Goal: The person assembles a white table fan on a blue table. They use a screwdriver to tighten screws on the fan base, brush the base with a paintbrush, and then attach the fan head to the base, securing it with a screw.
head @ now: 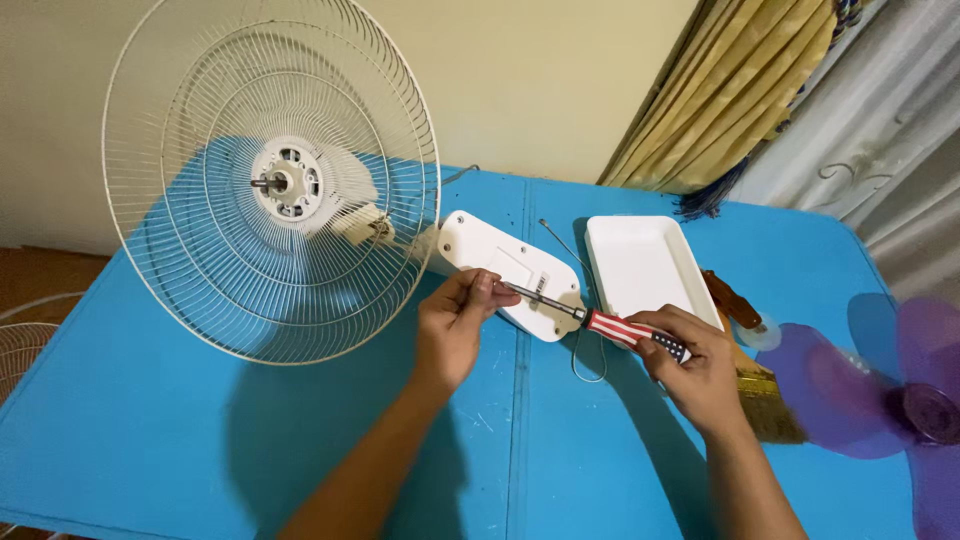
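A white wall-fan body lies on the blue table [180, 430], its round wire rear guard [210, 290] tilted up with the motor hub [288, 182] bare in the middle. Its white oval base [500, 262] faces up. My right hand [695, 365] grips the red-and-white striped handle of a screwdriver [618, 328], whose tip rests on the base. My left hand [455, 325] pinches the screwdriver's shaft near the tip, fingers touching the base.
A white rectangular tray [640, 265] sits right of the base. Beside it lie a wide paintbrush [765, 405] and a brown-handled tool [730, 298]. Purple translucent fan blades [880, 385] rest at the right edge. A second wire guard [20, 345] shows at the far left. Curtains hang behind.
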